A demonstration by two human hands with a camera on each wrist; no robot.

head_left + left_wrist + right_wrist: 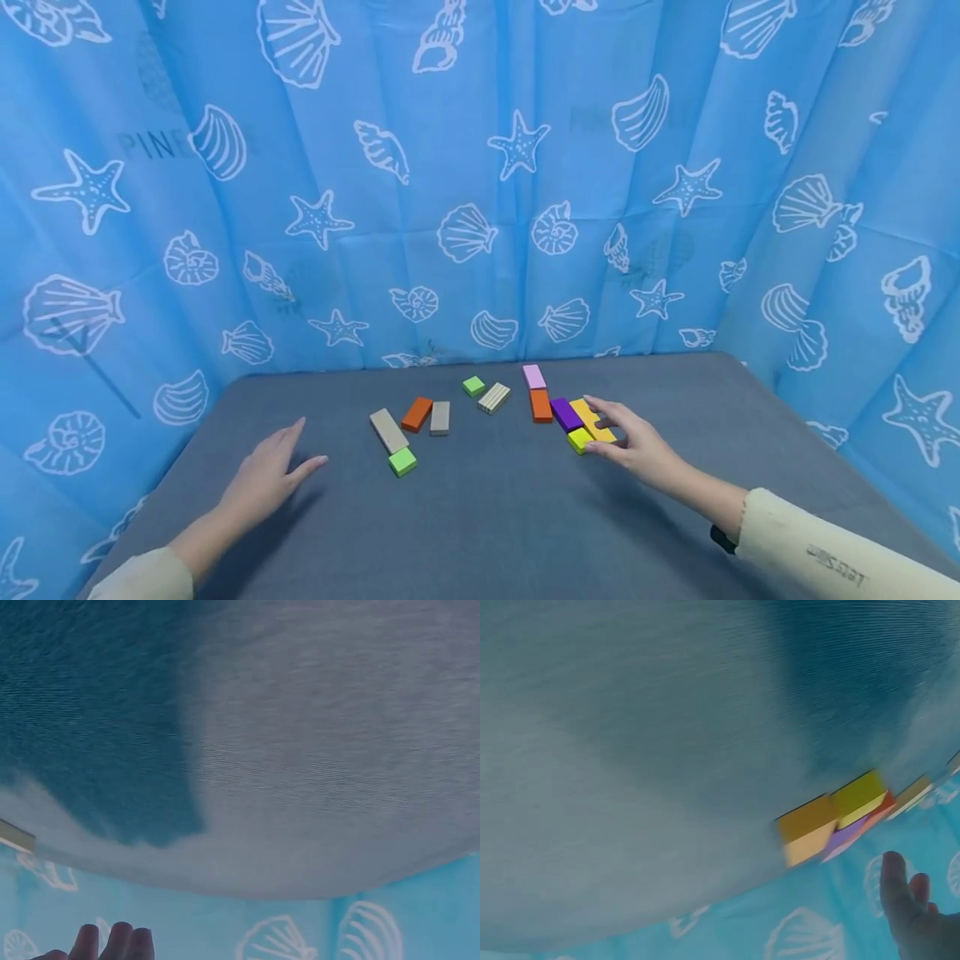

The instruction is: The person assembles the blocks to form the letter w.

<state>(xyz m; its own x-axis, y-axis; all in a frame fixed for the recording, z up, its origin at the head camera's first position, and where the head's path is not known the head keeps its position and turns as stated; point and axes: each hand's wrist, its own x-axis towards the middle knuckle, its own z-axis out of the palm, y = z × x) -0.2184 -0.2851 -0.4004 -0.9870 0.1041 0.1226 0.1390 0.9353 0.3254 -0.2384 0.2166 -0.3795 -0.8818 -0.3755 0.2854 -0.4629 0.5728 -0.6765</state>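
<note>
1. The right hand [633,442] rests with straight, spread fingers on the yellow block [592,419], beside the purple block [566,413] on the tabletop [487,517]
2. The left hand [266,475] hovers flat, empty, well apart
3. Judged step: arranging blocks; next, nudging needs light pressure

- The table [480,533] fills the near half of the scene; the curtain [480,208] hangs behind it and along both sides.
- The left group of blocks [417,413] lies left of centre, with one block touching the near end of another.
- The middle pair of blocks [493,397] lies farther back, just right of that group.
- The right cluster of blocks [558,412] lies right of the pair, its blocks touching.
- The left hand [266,475] lies on the table, left of the left group and apart from it.
- The right hand [637,442] rests on the cluster's near right end.
</note>
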